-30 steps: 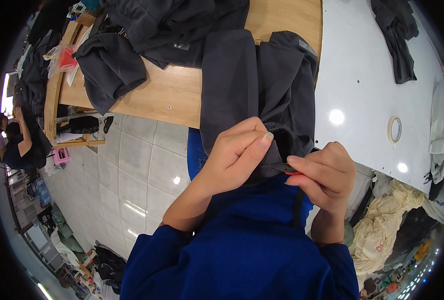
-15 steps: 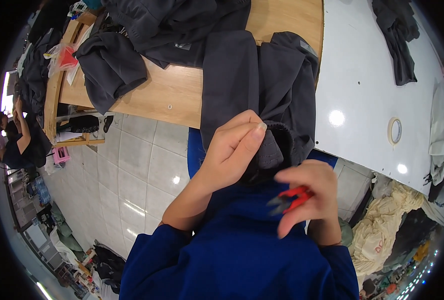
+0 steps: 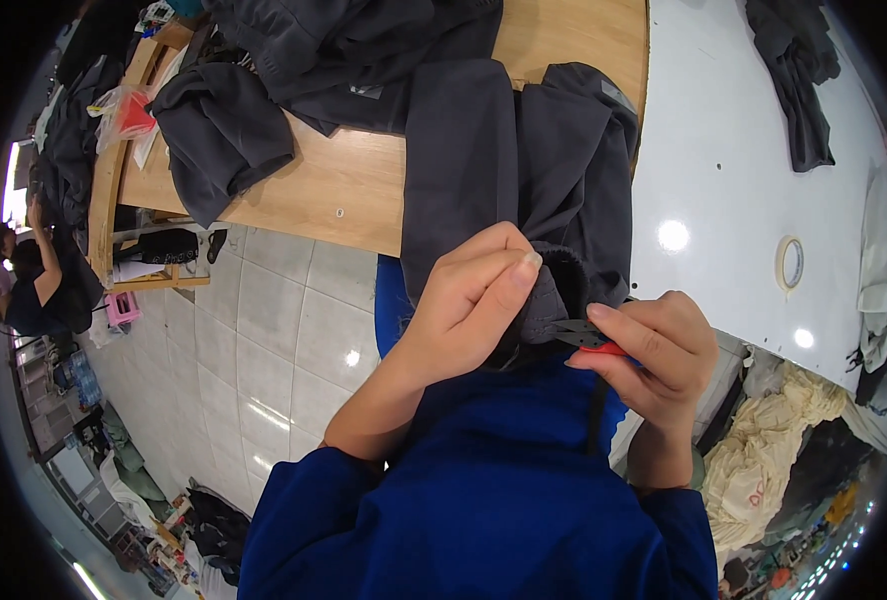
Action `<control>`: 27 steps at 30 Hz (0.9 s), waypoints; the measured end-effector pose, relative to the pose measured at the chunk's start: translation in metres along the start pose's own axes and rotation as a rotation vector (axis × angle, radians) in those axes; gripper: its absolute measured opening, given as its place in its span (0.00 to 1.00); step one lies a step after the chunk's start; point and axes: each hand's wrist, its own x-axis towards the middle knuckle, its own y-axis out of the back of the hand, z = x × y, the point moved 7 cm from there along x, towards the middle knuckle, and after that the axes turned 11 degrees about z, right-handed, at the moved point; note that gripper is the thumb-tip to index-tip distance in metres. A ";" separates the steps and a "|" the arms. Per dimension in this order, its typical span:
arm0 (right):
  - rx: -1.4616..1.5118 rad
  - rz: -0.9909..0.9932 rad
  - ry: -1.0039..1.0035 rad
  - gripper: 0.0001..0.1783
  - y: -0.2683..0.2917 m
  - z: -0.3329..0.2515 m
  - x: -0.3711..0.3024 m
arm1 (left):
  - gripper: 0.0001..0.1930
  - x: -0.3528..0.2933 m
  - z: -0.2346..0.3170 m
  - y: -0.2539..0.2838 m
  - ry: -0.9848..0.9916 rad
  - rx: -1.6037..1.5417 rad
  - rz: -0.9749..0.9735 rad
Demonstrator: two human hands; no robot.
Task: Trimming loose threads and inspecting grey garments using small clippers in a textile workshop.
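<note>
A dark grey garment hangs over the wooden table's front edge toward me, with a gathered opening at its near end. My left hand is closed in a pinch on the edge of that opening, holding the cloth up. In my right hand is a pair of red-handled thread snips, gripped between thumb and fingers. Their dark blades point left and reach the stitched cloth by the opening; whether they touch a thread is too small to tell.
More dark grey garments lie piled on the wooden table. To the right, a white table holds a tape roll and another dark garment. Cream cloth is heaped at lower right. Another person is at far left.
My right hand has moved up and to the right, turning the thread snips so their blades meet the cloth. The left hand keeps its pinch, nearly still.
</note>
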 end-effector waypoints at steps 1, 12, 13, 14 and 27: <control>0.001 -0.001 0.000 0.24 0.000 0.000 0.000 | 0.11 0.000 -0.001 0.000 0.006 0.002 -0.001; -0.032 -0.011 0.048 0.22 -0.002 -0.003 0.002 | 0.11 0.000 0.000 -0.003 0.028 -0.009 -0.022; -0.031 -0.011 0.047 0.22 -0.002 -0.003 0.003 | 0.11 -0.001 -0.001 -0.003 0.037 -0.019 -0.019; -0.024 -0.012 0.051 0.22 -0.003 -0.002 0.002 | 0.12 -0.001 -0.002 -0.002 0.046 -0.030 -0.017; 0.068 0.002 0.098 0.22 -0.009 -0.001 0.003 | 0.13 -0.003 -0.006 -0.001 0.131 -0.060 -0.052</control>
